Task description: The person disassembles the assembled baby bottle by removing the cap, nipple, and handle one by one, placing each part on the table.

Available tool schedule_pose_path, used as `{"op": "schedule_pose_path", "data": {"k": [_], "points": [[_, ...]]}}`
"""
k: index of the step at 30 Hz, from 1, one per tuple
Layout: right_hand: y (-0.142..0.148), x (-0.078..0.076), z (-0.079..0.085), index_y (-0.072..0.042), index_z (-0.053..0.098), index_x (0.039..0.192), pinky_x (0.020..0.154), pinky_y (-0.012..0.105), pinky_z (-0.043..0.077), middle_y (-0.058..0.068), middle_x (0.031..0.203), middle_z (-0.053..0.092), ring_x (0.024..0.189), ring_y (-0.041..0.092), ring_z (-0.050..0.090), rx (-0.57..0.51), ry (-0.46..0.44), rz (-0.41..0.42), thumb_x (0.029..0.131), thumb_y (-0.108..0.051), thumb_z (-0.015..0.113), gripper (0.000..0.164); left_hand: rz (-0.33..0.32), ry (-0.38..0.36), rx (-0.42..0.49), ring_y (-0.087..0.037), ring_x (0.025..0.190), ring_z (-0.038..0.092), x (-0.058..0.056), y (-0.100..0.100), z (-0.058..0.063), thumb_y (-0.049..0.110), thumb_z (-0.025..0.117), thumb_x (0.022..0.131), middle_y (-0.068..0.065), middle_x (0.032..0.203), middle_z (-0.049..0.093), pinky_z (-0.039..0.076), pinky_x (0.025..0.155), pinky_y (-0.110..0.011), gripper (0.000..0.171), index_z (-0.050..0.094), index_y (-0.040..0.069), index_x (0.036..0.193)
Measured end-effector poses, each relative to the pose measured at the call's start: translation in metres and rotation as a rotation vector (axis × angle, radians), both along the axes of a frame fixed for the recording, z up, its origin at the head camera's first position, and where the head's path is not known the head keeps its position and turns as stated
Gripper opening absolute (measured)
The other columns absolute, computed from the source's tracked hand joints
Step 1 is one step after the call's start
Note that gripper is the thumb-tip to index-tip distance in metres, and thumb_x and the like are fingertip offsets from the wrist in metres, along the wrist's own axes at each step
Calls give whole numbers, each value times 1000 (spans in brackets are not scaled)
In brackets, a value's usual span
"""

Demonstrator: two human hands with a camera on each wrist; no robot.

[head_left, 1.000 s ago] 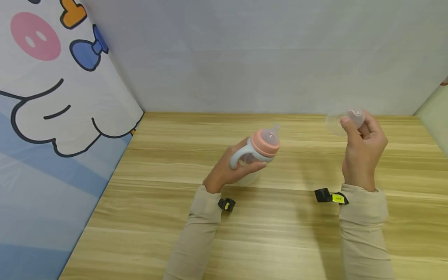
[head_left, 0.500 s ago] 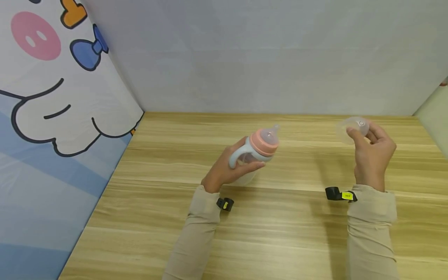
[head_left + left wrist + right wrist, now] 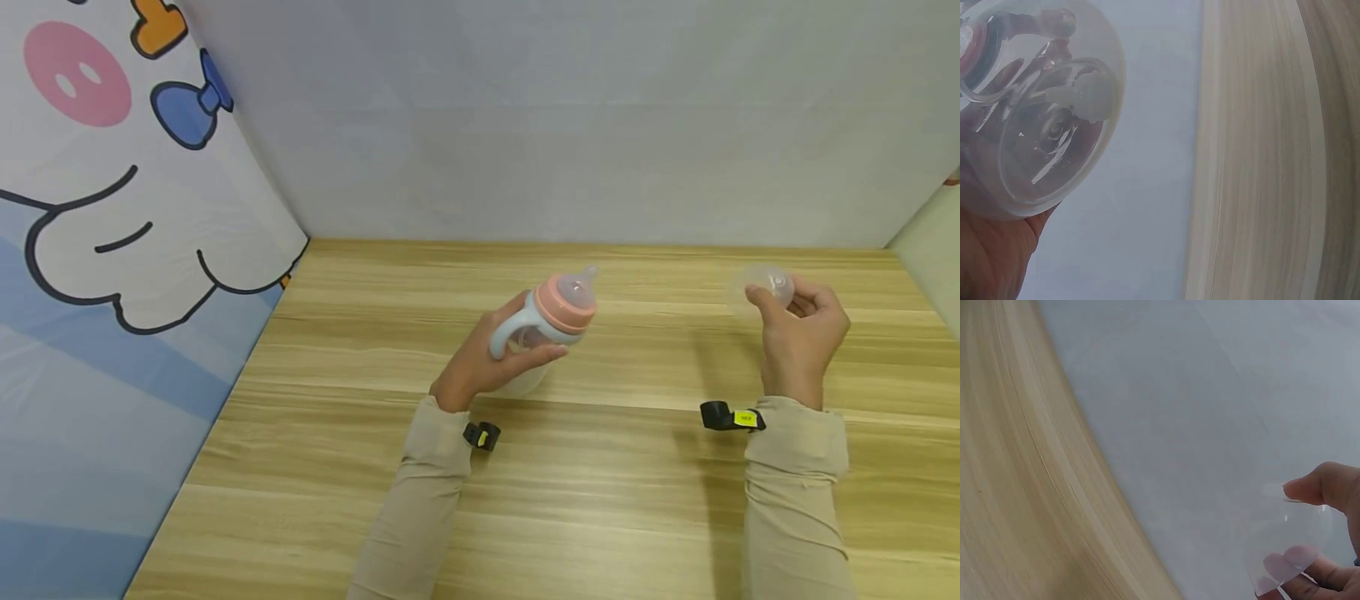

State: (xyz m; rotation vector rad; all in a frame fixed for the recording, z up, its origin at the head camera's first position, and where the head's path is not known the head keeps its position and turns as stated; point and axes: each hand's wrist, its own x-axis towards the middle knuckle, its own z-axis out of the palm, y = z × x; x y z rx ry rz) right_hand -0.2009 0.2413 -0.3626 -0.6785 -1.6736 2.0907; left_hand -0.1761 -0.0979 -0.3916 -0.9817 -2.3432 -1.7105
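Note:
My left hand [image 3: 480, 358] grips a baby bottle [image 3: 566, 304] with a pink collar, a clear nipple and pale blue handles. The bottle leans to the right above the table. In the left wrist view the clear base of the bottle [image 3: 1054, 144] faces the camera, and a straw with a white weighted end shows inside. My right hand [image 3: 802, 342] pinches a clear dome-shaped bottle cap [image 3: 776, 287] between thumb and fingers, well to the right of the bottle. Through the see-through cap [image 3: 1285, 540], fingertips show in the right wrist view.
A wood-grain table [image 3: 600, 483] lies under both hands. Behind it rises a pale grey wall covering [image 3: 562, 125]. A cartoon-printed sheet [image 3: 112, 275] borders the left side, and a pale green surface [image 3: 930, 242] borders the right.
My right hand has moved right and slightly down with the clear cap, which has turned a little. My left hand and the bottle have shifted only slightly left.

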Motion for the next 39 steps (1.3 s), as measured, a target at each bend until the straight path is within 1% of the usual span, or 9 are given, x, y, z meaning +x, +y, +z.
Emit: {"op": "schedule_pose_path", "data": {"k": [2,6,11,16,20,28,31,36,39], "points": [[1,0,-1,-13,63,99,74,8,51,-3,105,58,96,7,54,17,-31,-13,79,3,79,30,-5,7,3,-15,100,63,0,0,-1,10,75,90,-8,122,67,54,88,-29,60,49,15,144],[3,2,-3,-18,60,97,69,9,47,-6,100,54,90,4,49,91,-116,-34,79,-3,81,31,-6,20,4,-14,100,63,0,0,-2,11,75,90,-7,121,67,54,89,-29,59,50,14,143],[7,4,-5,-22,59,98,66,10,44,-9,98,51,88,4,46,148,-169,-47,79,-7,81,33,-7,18,4,-14,99,63,1,-1,-2,11,75,90,-7,120,67,54,88,-28,59,50,14,143],[10,3,-5,-22,58,98,67,10,44,-9,99,51,88,4,46,138,-182,-58,79,-6,81,34,-13,27,2,-16,99,63,0,-1,-1,10,75,90,-9,120,67,54,88,-29,59,50,13,143],[11,3,-7,-23,57,98,66,11,43,-10,99,49,88,3,44,130,-208,-61,79,-5,80,35,-16,21,2,-15,98,63,1,-1,-1,10,75,90,-8,119,68,54,87,-28,58,50,13,142],[11,-1,-12,-22,56,97,67,10,47,-8,100,48,90,4,44,98,-220,-47,80,0,77,35,-20,32,11,-14,99,63,1,-3,-1,8,74,89,-8,119,68,54,88,-28,58,50,13,142],[11,-1,-14,-22,56,98,69,9,48,-9,101,48,92,4,46,84,-239,-36,80,1,76,35,-28,35,13,-14,99,64,0,-3,-1,8,74,89,-8,119,68,54,87,-28,58,50,12,142],[12,-2,-18,-23,55,99,69,8,47,-10,102,48,94,3,46,104,-273,-20,82,-1,75,35,-20,29,4,-14,98,64,0,-2,-2,9,75,89,-8,117,68,54,87,-28,56,52,12,140],[13,-3,-21,-24,55,101,70,7,46,-11,102,47,95,2,45,115,-296,-12,82,-2,74,35,-5,9,-8,-13,96,64,1,-3,-1,10,76,89,-8,116,68,55,85,-28,56,52,13,140]]}}
